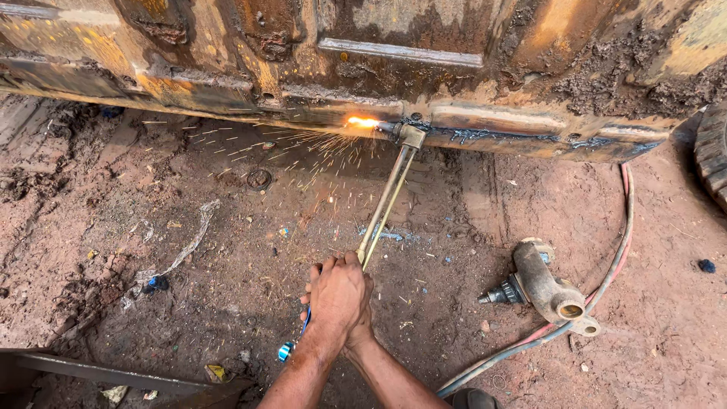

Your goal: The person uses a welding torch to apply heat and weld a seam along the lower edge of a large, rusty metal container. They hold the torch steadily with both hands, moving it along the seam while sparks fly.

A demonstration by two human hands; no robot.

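Both my hands are clasped together on the handle of a long brass cutting torch (388, 201). My left hand (333, 291) lies on top; my right hand (362, 327) is mostly hidden under it. The torch's head (409, 135) points left at the lower edge of a rusty, mud-caked steel machine body (492, 121). A bright flame (362, 121) burns at the tip and sparks (295, 151) spray left and down over the dirt. A blue valve knob (286, 351) shows at the torch's rear end.
Red and blue gas hoses (606, 280) curve along the right. A rusty metal fitting (545, 289) lies on the reddish dirt. A tyre edge (712, 155) is at far right, a steel bar (91, 371) at bottom left, a metal ring (259, 179) near the sparks.
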